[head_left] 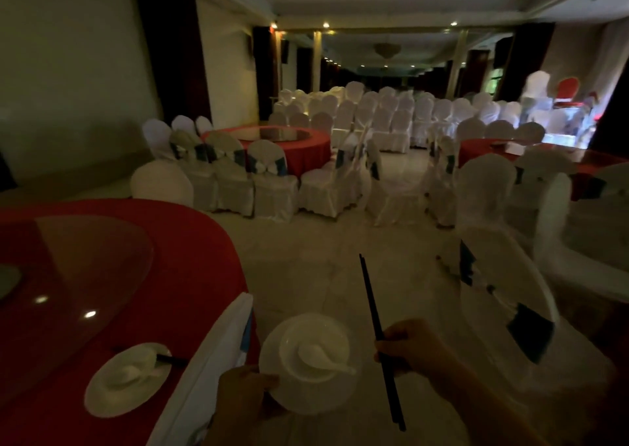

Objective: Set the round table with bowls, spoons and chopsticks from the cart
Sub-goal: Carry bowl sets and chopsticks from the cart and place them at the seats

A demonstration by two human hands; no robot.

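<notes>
Left hand point(241, 394) gripping one plate point(270, 355) with one bowl point(337, 336), right hand point(418, 353) pinching two chopsticks point(369, 295)

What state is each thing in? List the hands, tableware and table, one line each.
left hand: grips the carried plate's rim
carried plate: held off the table, bowl on it
carried bowl: upright, spoon inside
right hand: grips the black chopsticks
black chopsticks: held as a pair, pointing up and away
set plate: laid on the round table
round table: covered in red cloth
</notes>
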